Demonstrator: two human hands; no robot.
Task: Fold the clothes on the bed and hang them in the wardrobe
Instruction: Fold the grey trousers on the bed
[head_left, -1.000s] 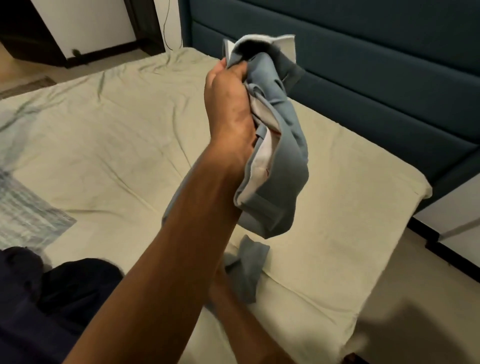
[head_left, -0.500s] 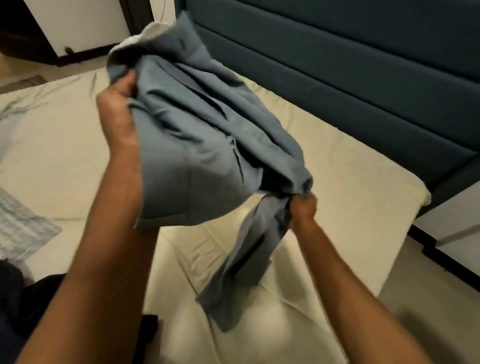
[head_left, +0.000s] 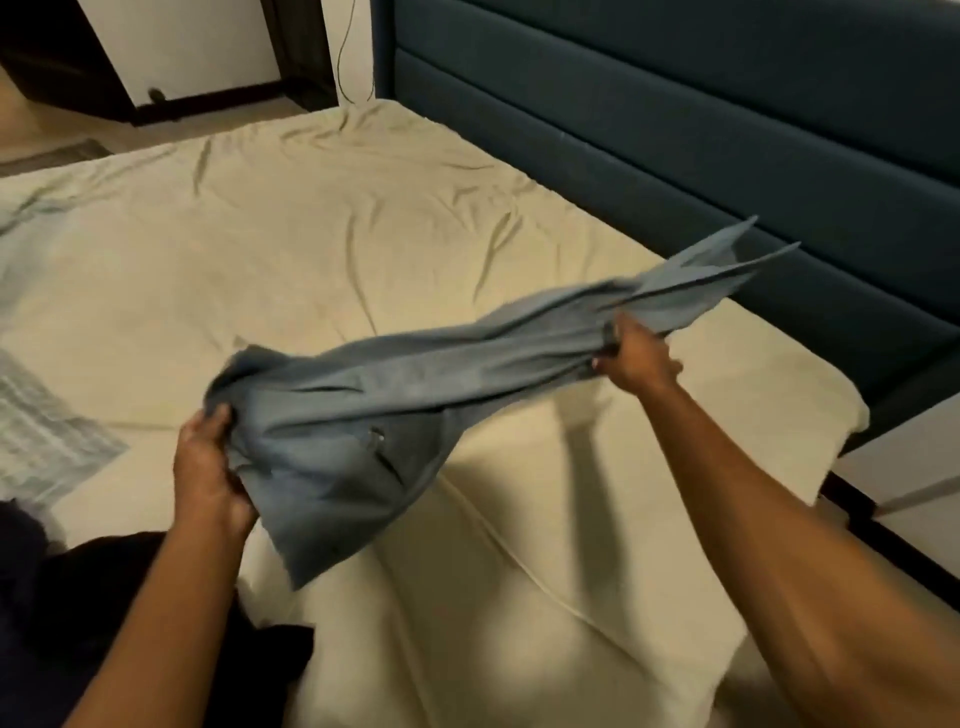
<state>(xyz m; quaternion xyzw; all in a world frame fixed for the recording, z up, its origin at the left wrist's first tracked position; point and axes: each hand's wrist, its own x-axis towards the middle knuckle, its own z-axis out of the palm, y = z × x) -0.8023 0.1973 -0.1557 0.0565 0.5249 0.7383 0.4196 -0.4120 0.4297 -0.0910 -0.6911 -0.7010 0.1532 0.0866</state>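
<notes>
Now, item one: a grey-blue woven cotton garment (head_left: 415, 395), apparently trousers, held clear of the cream-sheeted bed (head_left: 311, 234) and drawn out lengthwise between two hands. Half a second earlier it hung bunched and high near the left shoulder; a second earlier it was a wad in one fist. It has since been lowered and pulled long, its far end flaring toward the dark teal padded headboard (head_left: 675, 114).

Left hand (head_left: 208, 473): fingers curled round the wide end, gripping it just above the sheet.

Right hand (head_left: 631, 353): clamped on the narrow stretch near the far end, the loose end fanning beyond the fist.

Condition: creased, twisted along its length, blurred at the far end, so apparently in motion.

Judgement: the shake-out is nearly complete; the garment looks ready to be laid flat and folded. Hanging in the wardrobe remains undone.

Other items: a dark navy piece of clothing (head_left: 78, 597) at the near left corner; a pale checked cloth (head_left: 47, 436) at the left edge.
</notes>
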